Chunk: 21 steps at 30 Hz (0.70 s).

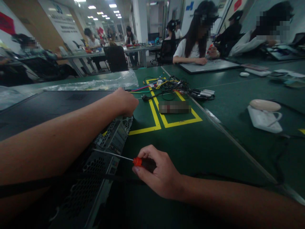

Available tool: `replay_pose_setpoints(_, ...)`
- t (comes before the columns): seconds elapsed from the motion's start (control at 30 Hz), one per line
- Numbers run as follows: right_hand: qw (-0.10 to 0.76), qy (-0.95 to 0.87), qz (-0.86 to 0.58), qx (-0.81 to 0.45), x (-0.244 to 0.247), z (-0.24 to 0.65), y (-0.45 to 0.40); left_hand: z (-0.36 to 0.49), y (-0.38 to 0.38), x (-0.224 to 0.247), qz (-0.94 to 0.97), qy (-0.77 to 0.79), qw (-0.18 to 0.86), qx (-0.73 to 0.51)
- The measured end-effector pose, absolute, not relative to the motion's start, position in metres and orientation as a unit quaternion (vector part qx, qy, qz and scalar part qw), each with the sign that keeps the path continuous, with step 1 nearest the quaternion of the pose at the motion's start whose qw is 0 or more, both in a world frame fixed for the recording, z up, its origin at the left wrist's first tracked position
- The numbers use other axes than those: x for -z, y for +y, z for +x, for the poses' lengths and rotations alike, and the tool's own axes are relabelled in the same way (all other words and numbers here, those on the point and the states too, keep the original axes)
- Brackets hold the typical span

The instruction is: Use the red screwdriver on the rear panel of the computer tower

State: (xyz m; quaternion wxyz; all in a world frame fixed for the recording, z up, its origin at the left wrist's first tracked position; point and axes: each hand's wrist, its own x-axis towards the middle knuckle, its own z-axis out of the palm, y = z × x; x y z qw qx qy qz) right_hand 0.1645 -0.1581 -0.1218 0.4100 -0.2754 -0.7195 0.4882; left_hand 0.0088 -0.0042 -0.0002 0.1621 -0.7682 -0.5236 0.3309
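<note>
Red collar, dark grip: the screwdriver (137, 161) sat in our right hand (163, 173), thumb and fingers closed round its handle (150, 164). Its thin shaft (111, 154) ran leftward to the rear of the computer case (91, 168); whether the tip met anything there, we could not tell. We judged the tool light and stiff, best held by the handle, the bare shaft being slim and probably slick.

Our left hand (127, 101) was curled like a loose fist by the case's far rear corner; we could not tell whether it gripped anything. The case lay just left of our right hand, partly hidden by our left forearm (59, 136). To us it looked heavy and rigid, better taken two-handed by opposite edges than by the perforated rear, where sheet metal might be sharp.

Beyond the left hand we noted a plug (144, 98) and heaped cables (176, 85) on the green table (181, 143), with yellow tape (156, 122) nearby. Across from us, a co-worker (194, 51) leaned over a flat panel (209, 66).
</note>
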Motion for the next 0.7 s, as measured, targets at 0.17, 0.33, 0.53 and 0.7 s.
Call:
replay_pose_setpoints(0.17, 0.408, -0.714, -0.272, -0.499, 0.1226, 0.164, -0.1585, 0.0076, -0.0043, 0.0015, -0.774, -0.537, 0.143, -0.302)
replay_pose_setpoints(0.33, 0.409, -0.715, -0.277, -0.494, 0.123, 0.1641, -0.1585, 0.0069, -0.0036, 0.002, -0.778, -0.526, 0.147, -0.311)
replay_pose_setpoints(0.53, 0.404, -0.716, -0.279, -0.497, 0.1228, 0.1643, -0.1585, 0.0067, -0.0022, 0.0023, -0.777, -0.52, 0.154, -0.32)
replay_pose_setpoints(0.7, 0.404, -0.715, -0.276, -0.499, 0.1222, 0.1643, -0.1585, 0.0078, -0.0045, 0.0006, -0.777, -0.526, 0.151, -0.313)
